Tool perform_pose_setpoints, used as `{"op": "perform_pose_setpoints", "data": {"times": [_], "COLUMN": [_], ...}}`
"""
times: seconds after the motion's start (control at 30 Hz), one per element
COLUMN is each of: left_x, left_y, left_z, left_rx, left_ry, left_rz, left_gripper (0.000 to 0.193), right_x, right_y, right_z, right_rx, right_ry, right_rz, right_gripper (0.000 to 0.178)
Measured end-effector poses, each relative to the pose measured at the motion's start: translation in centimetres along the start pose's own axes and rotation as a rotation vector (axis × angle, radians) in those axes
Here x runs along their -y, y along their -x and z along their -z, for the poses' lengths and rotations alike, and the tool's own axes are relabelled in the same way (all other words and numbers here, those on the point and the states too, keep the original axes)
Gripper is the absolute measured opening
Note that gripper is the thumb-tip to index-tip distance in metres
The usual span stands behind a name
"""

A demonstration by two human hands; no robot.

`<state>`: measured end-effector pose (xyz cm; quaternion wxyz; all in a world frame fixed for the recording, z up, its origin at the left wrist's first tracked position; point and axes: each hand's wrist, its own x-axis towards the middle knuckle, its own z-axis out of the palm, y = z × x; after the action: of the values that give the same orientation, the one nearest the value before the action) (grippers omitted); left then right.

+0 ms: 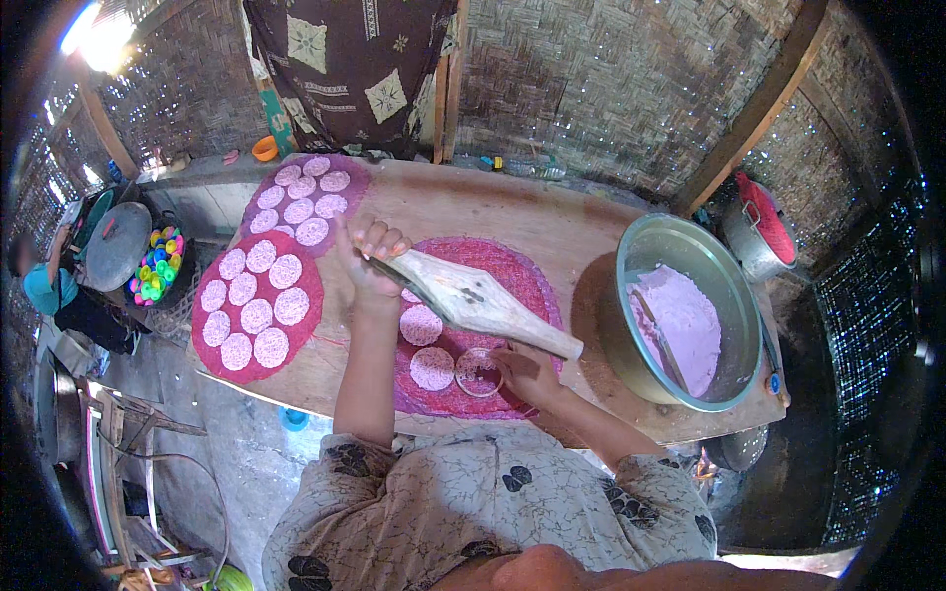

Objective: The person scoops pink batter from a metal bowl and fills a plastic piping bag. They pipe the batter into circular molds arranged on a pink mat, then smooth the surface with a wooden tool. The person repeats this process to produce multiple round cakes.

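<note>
My left hand [374,258] is closed round the upper left end of a long pale tool [473,291], broad in the middle and narrowing toward its lower right end. It slants over a round red woven mat [522,261] and hides part of it. On this mat lie pink crumbly discs [432,367]. Beside them my right hand [528,374] pinches the right side of a thin ring mould [480,372], which rests on the mat with a little pink crumb inside. The tool's narrow end passes just above my right hand.
Two more mats with discs, one red [222,369] and one purple [258,197], lie to the left on the wooden table [591,202]. At right stands a big green basin [641,379] of pink flour with a stick. A person [61,286] is at far left by a lidded pot [118,241].
</note>
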<state>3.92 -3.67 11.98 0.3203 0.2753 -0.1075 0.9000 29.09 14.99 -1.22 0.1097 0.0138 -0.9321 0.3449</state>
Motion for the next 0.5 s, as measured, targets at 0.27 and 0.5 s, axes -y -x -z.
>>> {"op": "perform_pose_setpoints", "data": {"times": [0.27, 0.5], "left_x": [0.8, 2.4], "left_y": [-1.2, -4.5], "left_z": [-6.9, -12.7], "left_rx": [0.019, -0.01], "left_ry": [-0.159, -0.403], "left_rz": [0.128, 0.202], "left_gripper": [0.065, 0.071], "right_x": [0.0, 7.5], "right_y": [-1.4, -1.8], "right_z": [0.7, 11.9], "right_rx": [0.035, 0.192], "right_ry": [0.062, -0.767], "right_rz": [-0.014, -0.172], "right_gripper": [0.04, 0.055]}}
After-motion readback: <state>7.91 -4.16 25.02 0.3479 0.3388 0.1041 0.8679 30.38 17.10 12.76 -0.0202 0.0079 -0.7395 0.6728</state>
